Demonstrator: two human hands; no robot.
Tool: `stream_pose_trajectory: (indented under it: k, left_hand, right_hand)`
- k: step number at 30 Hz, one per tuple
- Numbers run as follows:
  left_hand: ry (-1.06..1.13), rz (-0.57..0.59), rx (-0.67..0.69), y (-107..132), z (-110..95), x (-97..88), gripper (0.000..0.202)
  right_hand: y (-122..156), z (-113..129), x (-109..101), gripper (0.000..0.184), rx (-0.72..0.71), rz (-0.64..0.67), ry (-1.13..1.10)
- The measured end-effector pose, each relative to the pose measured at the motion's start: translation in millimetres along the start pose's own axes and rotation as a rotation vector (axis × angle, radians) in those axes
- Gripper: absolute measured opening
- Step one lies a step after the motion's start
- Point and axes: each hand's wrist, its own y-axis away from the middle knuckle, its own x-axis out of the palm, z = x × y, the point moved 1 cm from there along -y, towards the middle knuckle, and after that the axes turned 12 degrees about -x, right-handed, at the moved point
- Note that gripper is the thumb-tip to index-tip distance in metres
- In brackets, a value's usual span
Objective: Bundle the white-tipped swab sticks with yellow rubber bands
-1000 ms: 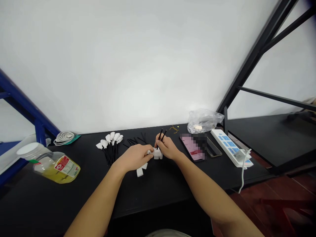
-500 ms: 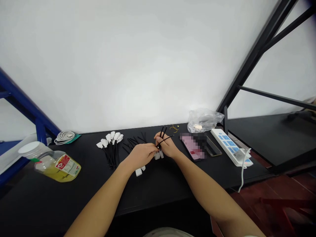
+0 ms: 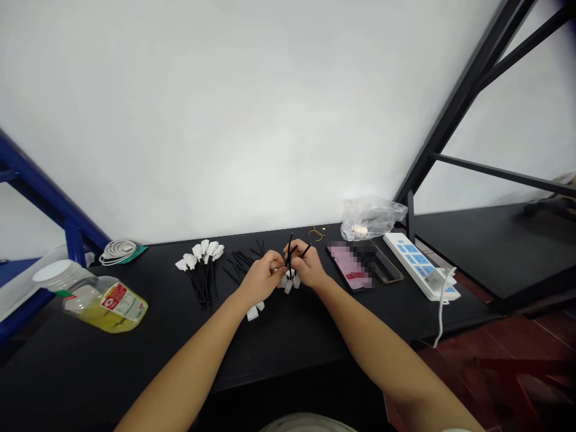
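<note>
My right hand [image 3: 309, 269] is closed around a few thin black sticks with white flat tips [image 3: 288, 286]; the tips point down toward me and the dark ends stick up past the fingers. Close beside it, the thumb and fingers of my left hand [image 3: 261, 279] pinch the same bunch from the left. Fingers partly cover where the two hands meet. Left of my left hand lies a fanned bundle of black sticks with white tips [image 3: 206, 249]. More black sticks [image 3: 240, 258] lie behind and under that hand, with white tips [image 3: 253, 311] showing below it.
On the black table [image 3: 270, 354] a clear jar with yellow contents [image 3: 108, 306] lies at left, near a coiled white cable [image 3: 117, 252]. To the right are two phones [image 3: 348, 267], a power strip [image 3: 420, 264], a plastic bag [image 3: 371, 217] and yellow ties [image 3: 317, 234].
My left hand has drawn slightly back and up, its thumb and fingers now pinching at the bunch. The sticks in my right hand have shifted angle, and their white tips show more.
</note>
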Motion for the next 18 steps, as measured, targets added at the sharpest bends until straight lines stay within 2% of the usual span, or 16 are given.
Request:
stream_pose_trajectory:
  k: [4, 6, 7, 9, 10, 12, 14, 18]
  left_hand:
    - [-0.01, 0.06, 0.003, -0.1, -0.6, -2.3, 0.017]
    - [-0.083, 0.026, 0.014, -1.1, -1.6, -12.7, 0.02]
    - [-0.13, -0.03, 0.021, -1.9, -2.0, -20.9, 0.022]
    - [-0.239, -0.217, 0.028, -3.7, -1.5, -41.9, 0.026]
    - [-0.298, -0.296, -0.004, -4.7, 0.1, -53.4, 0.029]
    - [-0.447, -0.365, -0.153, -7.0, 7.1, -75.1, 0.034]
    - [-0.569, -0.331, -0.313, -8.8, 17.8, -92.5, 0.039]
    - [-0.647, 0.009, -0.527, -9.0, 39.2, -108.0, 0.04]
  right_hand:
    - [-1.4, 9.4, -0.3, 0.031, -0.002, 0.016, 0.219]
    - [-2.0, 11.6, -0.9, 0.024, -0.042, 0.01, 0.268]
    - [-2.1, 11.4, -1.4, 0.023, -0.053, -0.002, 0.278]
    - [-1.9, 9.0, -2.4, 0.021, -0.042, -0.048, 0.281]
    - [-1.8, 7.1, -2.7, 0.02, -0.025, -0.074, 0.277]
    - [-1.5, 3.7, -2.5, 0.022, 0.014, -0.103, 0.265]
    - [-1.5, 2.3, -1.6, 0.023, 0.037, -0.086, 0.267]
    - [-1.9, 4.9, -0.4, 0.025, 0.055, -0.041, 0.287]
